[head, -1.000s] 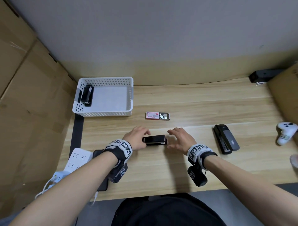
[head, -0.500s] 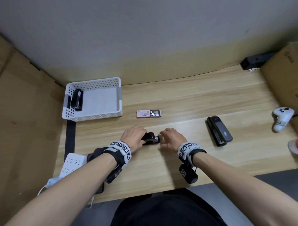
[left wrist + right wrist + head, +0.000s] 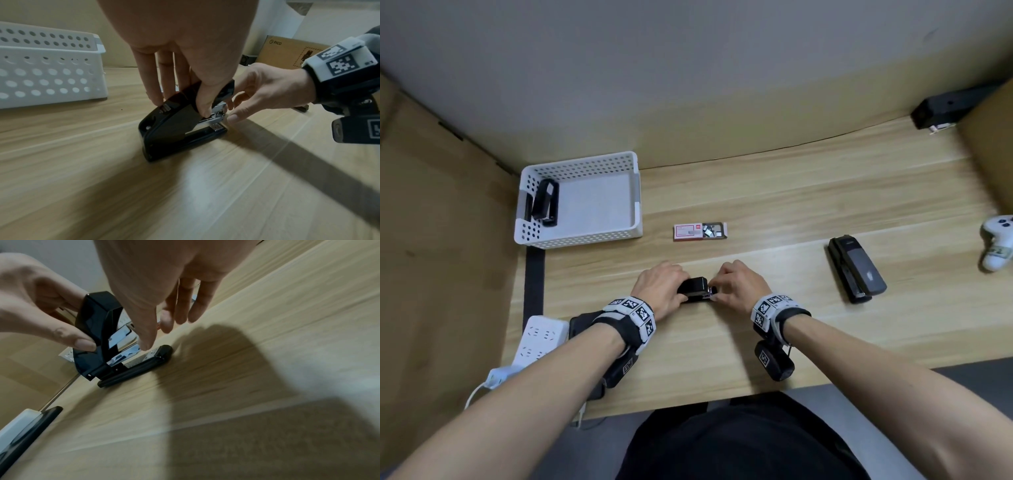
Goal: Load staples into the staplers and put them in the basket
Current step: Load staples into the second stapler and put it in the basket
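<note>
A small black stapler (image 3: pixel 693 289) stands on the wooden table in front of me. My left hand (image 3: pixel 664 284) pinches its top cover (image 3: pixel 205 94) between thumb and fingers and holds it swung up. The metal magazine (image 3: pixel 125 340) lies bare. My right hand (image 3: pixel 736 284) has its thumb (image 3: pixel 145 342) and a finger on either side of the magazine's front end. An open staple box (image 3: pixel 700 231) lies just beyond. A larger black stapler (image 3: pixel 856 270) lies to the right. The white basket (image 3: pixel 585 236) at the back left holds one black stapler (image 3: pixel 546 202).
A white power strip (image 3: pixel 541 339) and a black phone (image 3: pixel 582 325) lie at the near left edge. A white controller (image 3: pixel 998 246) lies at the far right, with a black device (image 3: pixel 941 109) and a cardboard box (image 3: pixel 989 137) at the back right. Cardboard walls off the left side.
My left hand has swung the small stapler's cover up from flat. My right hand has closed in from beside the stapler onto its front end.
</note>
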`<state>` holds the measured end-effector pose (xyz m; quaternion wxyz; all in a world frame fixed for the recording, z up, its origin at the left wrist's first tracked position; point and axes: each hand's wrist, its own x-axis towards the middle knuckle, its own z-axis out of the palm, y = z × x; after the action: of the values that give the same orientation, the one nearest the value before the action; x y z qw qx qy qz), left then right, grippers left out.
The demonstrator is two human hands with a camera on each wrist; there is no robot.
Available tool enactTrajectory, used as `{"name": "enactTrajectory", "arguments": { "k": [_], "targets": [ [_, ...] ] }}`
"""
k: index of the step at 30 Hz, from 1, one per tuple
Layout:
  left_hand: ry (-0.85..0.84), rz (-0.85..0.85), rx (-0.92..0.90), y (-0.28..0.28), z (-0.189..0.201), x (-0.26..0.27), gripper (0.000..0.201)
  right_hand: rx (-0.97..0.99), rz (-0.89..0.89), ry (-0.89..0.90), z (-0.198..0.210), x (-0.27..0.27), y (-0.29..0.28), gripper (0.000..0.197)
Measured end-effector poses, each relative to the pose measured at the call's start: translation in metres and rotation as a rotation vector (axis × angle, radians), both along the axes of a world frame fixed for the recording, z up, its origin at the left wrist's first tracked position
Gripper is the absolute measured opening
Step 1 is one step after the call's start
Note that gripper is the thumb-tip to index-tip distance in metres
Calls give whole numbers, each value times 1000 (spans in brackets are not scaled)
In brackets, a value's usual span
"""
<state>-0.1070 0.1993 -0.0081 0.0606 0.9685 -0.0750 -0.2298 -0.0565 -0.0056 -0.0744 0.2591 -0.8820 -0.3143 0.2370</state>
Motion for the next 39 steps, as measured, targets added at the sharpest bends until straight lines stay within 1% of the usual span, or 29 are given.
{"name": "enactTrajectory", "arguments": {
  "k": [4,10,13,16,21,27,34,39],
  "targets": [
    [16,1,11,0,1,0,27,-11,9,-31,-1,2,3,19],
    [34,-14,26,-1,2,-2,28,-15,137,-149,0,11,-9,21],
    [36,-19,26,-1,1,-4,29,-40,171,-159,0,14,-17,23],
    [26,-36,29,-1,1,-6,28,-53,147,-150,1,12,-18,25],
    [19,-32,17,-2,0,-7,28,-5,90,-154,-2,7,-9,31],
    [21,-17,26,-4,1,-9,29,30,136,-227,-7,5,-7,16],
    [19,4,12,-4,0,-9,28,6,155,-273,-3,14,-36,16],
    [11,-9,21,-4,1,-10,27,-29,174,-294,-3,17,-46,18]
  ]
}}
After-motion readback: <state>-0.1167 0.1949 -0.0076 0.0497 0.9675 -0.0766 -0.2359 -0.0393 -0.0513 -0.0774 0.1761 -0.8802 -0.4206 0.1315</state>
